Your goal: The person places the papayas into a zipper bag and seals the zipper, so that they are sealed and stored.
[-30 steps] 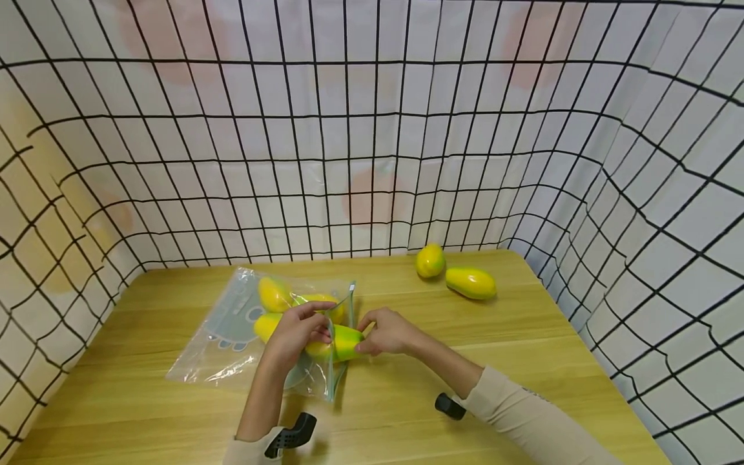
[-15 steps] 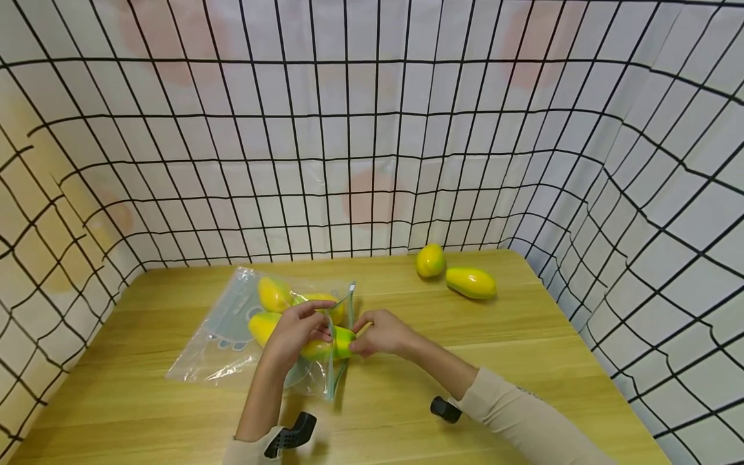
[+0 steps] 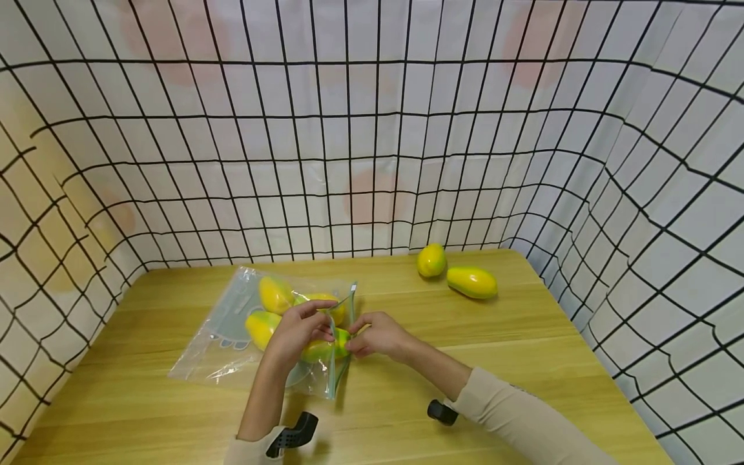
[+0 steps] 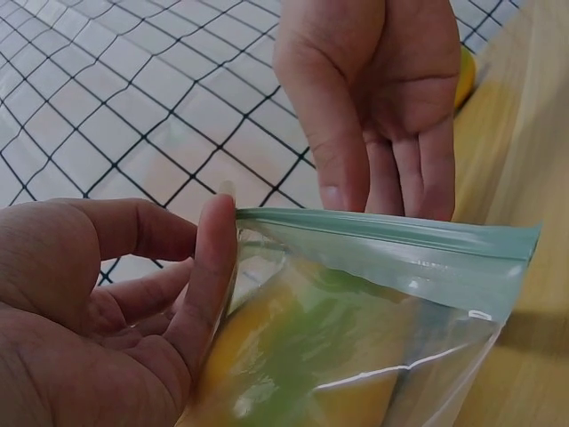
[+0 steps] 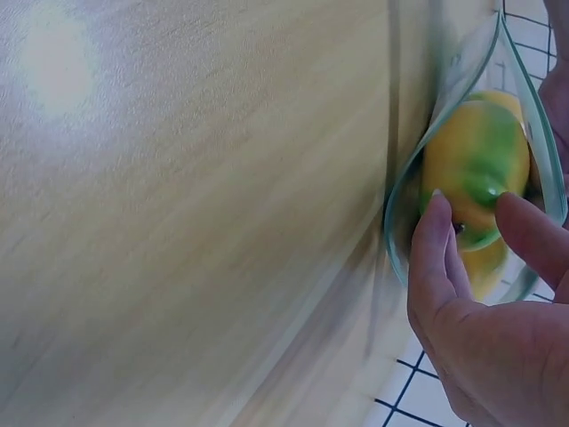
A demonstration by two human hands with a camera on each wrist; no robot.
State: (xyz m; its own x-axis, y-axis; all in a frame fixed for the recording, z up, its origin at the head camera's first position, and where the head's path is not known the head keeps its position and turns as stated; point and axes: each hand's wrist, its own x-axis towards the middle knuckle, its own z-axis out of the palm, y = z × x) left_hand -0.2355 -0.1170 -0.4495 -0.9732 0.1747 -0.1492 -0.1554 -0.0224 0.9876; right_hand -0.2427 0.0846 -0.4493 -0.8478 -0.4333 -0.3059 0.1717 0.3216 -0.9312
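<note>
A clear zip bag [image 3: 212, 365] with a green-edged mouth lies on the table, several yellow-green papayas [image 3: 274, 295] inside it. My left hand [image 3: 295, 334] pinches the bag's rim, as the left wrist view shows at the green zip strip [image 4: 382, 227]. At the mouth, my right hand [image 3: 380, 337] holds the end of a papaya [image 5: 476, 156] between thumb and fingers. Most of that papaya is inside the bag; in the head view my left hand partly covers it. The right wrist view shows the mouth spread around the fruit.
Two more papayas lie at the back right of the wooden table [image 3: 523, 387]: one seen end-on [image 3: 431, 260], one on its side [image 3: 472, 283]. A black wire grid [image 3: 360, 161] stands along the back and both sides.
The right hand has moved left, pushing the papaya deeper into the bag. Its far end has slid left past my left hand, which stays on the rim.
</note>
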